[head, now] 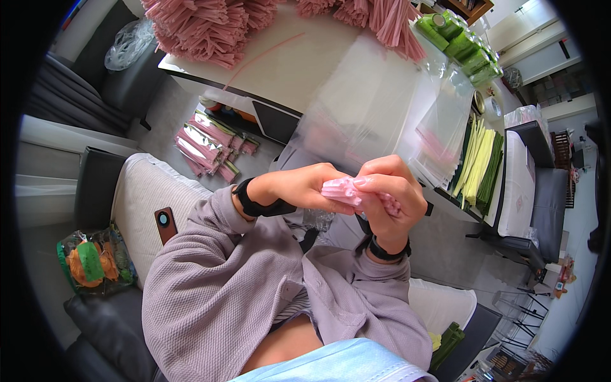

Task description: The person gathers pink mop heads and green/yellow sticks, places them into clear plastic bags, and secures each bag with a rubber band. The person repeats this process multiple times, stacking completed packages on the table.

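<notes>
A bundle of pink fuzzy stems point(340, 188) is gripped between both hands above my lap. My left hand point(305, 186) holds its one end, thumb and fingers closed around it. My right hand point(394, 196) pinches the bundle beside it, and stem ends show below its fingers. Clear crinkled plastic point(319, 218) hangs beneath the hands. Behind them, clear plastic sleeves point(377, 90) lie spread over the white table point(286, 62). A single pink stem point(260, 55) curves across the tabletop, near large heaps of pink stems point(200, 28).
Green wrapped rolls point(470, 50), tape rolls point(491, 107) and yellow and green stems point(472, 162) are at the table's right. Packed pink bundles point(215, 143) lie on the floor at left. A phone point(165, 224) rests on the seat beside a clear bag with orange items point(95, 262).
</notes>
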Action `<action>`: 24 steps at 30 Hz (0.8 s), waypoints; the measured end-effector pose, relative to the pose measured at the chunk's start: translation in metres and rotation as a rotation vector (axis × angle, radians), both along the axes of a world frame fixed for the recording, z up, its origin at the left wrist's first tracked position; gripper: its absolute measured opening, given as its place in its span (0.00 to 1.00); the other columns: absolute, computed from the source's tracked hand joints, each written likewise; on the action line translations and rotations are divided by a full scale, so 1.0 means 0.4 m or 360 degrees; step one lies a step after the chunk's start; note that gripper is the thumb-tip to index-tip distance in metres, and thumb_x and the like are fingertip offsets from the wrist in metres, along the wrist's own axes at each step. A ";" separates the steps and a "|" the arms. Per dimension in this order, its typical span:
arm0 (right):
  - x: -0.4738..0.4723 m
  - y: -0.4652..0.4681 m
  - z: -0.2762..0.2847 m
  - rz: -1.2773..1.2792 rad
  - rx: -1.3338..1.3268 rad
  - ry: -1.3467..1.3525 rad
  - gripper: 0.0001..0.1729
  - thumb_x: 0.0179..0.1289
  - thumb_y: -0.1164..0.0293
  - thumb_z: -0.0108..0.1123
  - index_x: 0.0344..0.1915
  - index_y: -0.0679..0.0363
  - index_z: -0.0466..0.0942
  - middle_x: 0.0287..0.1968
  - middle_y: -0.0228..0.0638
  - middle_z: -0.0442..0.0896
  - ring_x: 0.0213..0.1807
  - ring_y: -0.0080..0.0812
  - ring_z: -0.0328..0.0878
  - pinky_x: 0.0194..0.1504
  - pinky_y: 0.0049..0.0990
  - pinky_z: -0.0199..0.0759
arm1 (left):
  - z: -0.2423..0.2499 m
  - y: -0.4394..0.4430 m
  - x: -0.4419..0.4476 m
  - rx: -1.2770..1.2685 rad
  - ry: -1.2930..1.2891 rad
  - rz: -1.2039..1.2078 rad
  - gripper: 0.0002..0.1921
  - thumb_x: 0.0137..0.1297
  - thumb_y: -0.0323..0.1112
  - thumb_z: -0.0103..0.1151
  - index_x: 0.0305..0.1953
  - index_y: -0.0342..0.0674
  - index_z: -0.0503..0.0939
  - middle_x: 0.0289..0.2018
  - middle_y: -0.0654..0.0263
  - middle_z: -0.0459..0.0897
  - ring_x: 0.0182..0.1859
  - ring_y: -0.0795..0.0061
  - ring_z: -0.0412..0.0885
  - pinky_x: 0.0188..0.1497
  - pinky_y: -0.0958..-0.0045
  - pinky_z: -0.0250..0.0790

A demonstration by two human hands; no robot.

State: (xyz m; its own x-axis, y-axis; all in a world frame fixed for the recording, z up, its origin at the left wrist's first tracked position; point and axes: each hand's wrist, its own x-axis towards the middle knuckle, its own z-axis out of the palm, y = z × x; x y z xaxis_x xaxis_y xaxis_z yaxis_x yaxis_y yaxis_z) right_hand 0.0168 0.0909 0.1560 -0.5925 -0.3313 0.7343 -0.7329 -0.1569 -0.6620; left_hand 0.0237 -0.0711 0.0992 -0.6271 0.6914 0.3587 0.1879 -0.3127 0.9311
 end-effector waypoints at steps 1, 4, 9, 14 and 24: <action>-0.001 0.001 -0.001 -0.0008 0.0009 -0.0004 0.11 0.45 0.83 0.63 0.32 0.64 0.78 0.29 0.41 0.77 0.25 0.28 0.74 0.26 0.21 0.68 | 0.000 0.001 0.000 0.0005 -0.0023 0.0001 0.11 0.58 0.30 0.61 0.41 0.33 0.76 0.32 0.65 0.81 0.35 0.82 0.75 0.38 0.76 0.67; 0.000 0.002 -0.003 -0.0038 -0.0034 -0.0040 0.10 0.45 0.83 0.63 0.31 0.64 0.76 0.29 0.42 0.78 0.26 0.29 0.75 0.26 0.22 0.69 | -0.002 0.001 0.002 0.0008 -0.0072 0.0007 0.11 0.58 0.30 0.61 0.41 0.32 0.76 0.32 0.64 0.81 0.35 0.82 0.75 0.38 0.76 0.67; 0.017 -0.002 -0.009 0.0037 -0.0164 -0.0252 0.09 0.46 0.82 0.63 0.30 0.64 0.74 0.29 0.43 0.79 0.26 0.31 0.77 0.28 0.23 0.71 | -0.007 0.003 0.003 -0.0001 -0.0100 -0.0022 0.11 0.58 0.30 0.61 0.41 0.32 0.76 0.32 0.64 0.81 0.35 0.82 0.75 0.38 0.76 0.68; 0.009 -0.001 -0.013 0.0096 -0.0136 -0.0050 0.11 0.46 0.78 0.66 0.31 0.63 0.75 0.29 0.42 0.79 0.27 0.31 0.78 0.28 0.24 0.71 | -0.013 -0.001 0.001 0.0054 -0.0170 -0.0104 0.11 0.58 0.29 0.61 0.40 0.32 0.76 0.31 0.67 0.80 0.34 0.84 0.73 0.36 0.77 0.67; 0.018 -0.012 -0.008 0.0018 -0.0192 -0.0114 0.18 0.38 0.81 0.71 0.33 0.63 0.76 0.30 0.39 0.79 0.26 0.30 0.77 0.26 0.23 0.69 | -0.029 -0.001 -0.001 0.0051 -0.0124 -0.0107 0.10 0.58 0.30 0.60 0.38 0.32 0.74 0.27 0.69 0.75 0.32 0.85 0.69 0.33 0.78 0.65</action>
